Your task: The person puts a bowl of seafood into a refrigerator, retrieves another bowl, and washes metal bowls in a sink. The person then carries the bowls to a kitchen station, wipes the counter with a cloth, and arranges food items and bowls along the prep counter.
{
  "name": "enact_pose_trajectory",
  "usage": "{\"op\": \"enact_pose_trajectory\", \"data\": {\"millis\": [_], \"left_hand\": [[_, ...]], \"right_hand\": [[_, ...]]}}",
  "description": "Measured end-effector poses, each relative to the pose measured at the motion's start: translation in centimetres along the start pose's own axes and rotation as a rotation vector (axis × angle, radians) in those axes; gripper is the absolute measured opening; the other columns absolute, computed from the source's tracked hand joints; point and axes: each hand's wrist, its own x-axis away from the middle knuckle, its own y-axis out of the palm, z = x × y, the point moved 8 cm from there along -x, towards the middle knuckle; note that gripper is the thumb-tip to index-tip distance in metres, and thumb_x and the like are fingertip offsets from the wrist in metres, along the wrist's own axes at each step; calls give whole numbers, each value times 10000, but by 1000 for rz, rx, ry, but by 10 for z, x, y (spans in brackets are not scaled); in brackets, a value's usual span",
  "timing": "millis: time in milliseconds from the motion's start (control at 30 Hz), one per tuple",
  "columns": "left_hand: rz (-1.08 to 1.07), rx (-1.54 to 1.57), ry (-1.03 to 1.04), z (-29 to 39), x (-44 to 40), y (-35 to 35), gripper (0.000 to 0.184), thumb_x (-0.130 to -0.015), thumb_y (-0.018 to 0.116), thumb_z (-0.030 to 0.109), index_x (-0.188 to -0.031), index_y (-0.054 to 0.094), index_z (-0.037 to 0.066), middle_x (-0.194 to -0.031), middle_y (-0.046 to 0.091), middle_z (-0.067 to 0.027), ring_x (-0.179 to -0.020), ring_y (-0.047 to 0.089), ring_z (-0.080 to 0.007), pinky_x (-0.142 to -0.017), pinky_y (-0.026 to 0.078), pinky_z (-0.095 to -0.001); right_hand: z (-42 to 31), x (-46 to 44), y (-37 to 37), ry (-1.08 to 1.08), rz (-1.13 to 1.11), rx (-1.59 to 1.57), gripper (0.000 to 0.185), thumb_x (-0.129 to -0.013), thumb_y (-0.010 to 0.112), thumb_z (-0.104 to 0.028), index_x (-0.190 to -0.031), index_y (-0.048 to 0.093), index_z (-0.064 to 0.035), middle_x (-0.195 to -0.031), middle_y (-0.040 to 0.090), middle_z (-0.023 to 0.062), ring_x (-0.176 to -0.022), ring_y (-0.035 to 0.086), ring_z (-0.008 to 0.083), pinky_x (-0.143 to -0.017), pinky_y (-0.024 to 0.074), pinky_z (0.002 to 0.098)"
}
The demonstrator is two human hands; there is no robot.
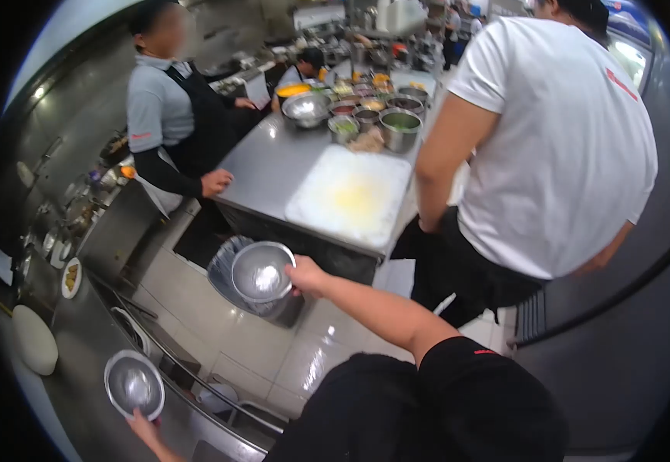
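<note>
Near the middle of the frame, the right hand is closed on the rim of a metal bowl, which hangs over a lined waste bin. At lower left, the left hand holds the near edge of a second metal bowl, above the steel counter; its fingers are partly hidden, so I cannot tell how tightly they close. Both bowls are in hand, wide apart. In my judgement, this is a step of handling both bowls at once, and any move with them calls for a firm grip at each rim and care around the bin and counter. Toward upper centre, a white cutting board lies on the steel table, between a person in grey and a person in white.
</note>
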Motion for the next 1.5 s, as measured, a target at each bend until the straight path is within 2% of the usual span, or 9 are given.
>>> {"op": "enact_pose_trajectory", "data": {"millis": [67,200,400,667,1033,1267,1300,1400,1500], "left_hand": [[-138,40,-45,44,48,90,468,-923,501,245,-1360,420,98,-1149,598,-119,-823,648,-229,-508,512,-305],[-434,4,-207,16,91,214,464,-898,550,209,-1334,436,96,-1181,589,-125,-865,655,-248,-557,553,-337],[-651,-3,-425,-36,217,307,297,-935,525,186,-1187,514,30,-946,646,-120,-653,648,-203,-436,537,-271],[-532,-82,-788,-157,270,279,291,-943,497,207,-1107,541,-29,-871,645,-147,-684,648,-236,-532,549,-324],[-329,-124,-953,-239,319,203,275,-942,429,205,-1082,521,-13,-919,612,-136,-738,649,-245,-655,570,-399],[-312,-326,-1064,-255,323,166,266,-963,421,214,-1121,496,13,-913,570,-151,-716,616,-266,-637,558,-451],[-304,-385,-1023,-221,333,179,271,-972,418,222,-1146,499,30,-945,562,-159,-767,610,-277,-667,550,-459],[-270,-505,-1028,-228,316,196,285,-977,411,229,-1160,498,29,-945,563,-165,-802,606,-282,-706,540,-483],[-409,-426,-1004,-232,295,236,273,-975,405,222,-1152,504,39,-926,557,-157,-789,591,-270,-731,523,-473]], "right_hand": [[5,19,-23,-8,78,-24,265,-902,447,-129,-1089,567,16,-757,649,138,-534,608,183,-427,495,319],[25,43,-75,-14,135,-57,234,-934,485,-148,-1068,581,18,-791,662,131,-573,627,184,-473,526,315],[7,105,-140,26,115,-64,263,-924,561,-194,-1121,582,-21,-826,659,74,-576,590,119,-510,494,252],[55,137,-205,165,103,-60,279,-917,550,-179,-1111,587,19,-828,646,93,-568,592,140,-505,496,264],[271,192,-290,571,102,52,329,-924,517,-202,-1123,587,50,-801,654,131,-667,672,206,-520,526,317],[396,300,-405,835,113,716,278,-823,555,-219,-730,679,12,-616,656,163,-487,631,231,-475,516,359],[406,306,-408,862,-270,1077,252,-774,579,-213,-790,694,11,-733,690,196,-637,688,276,-610,558,391],[374,340,-446,916,192,1107,267,-743,598,-210,-869,708,-1,-906,698,218,-873,695,314,-770,555,412],[337,350,-459,1022,321,1064,332,-730,617,-233,-949,707,0,-1062,671,221,-1037,645,336,-873,527,409]]}}
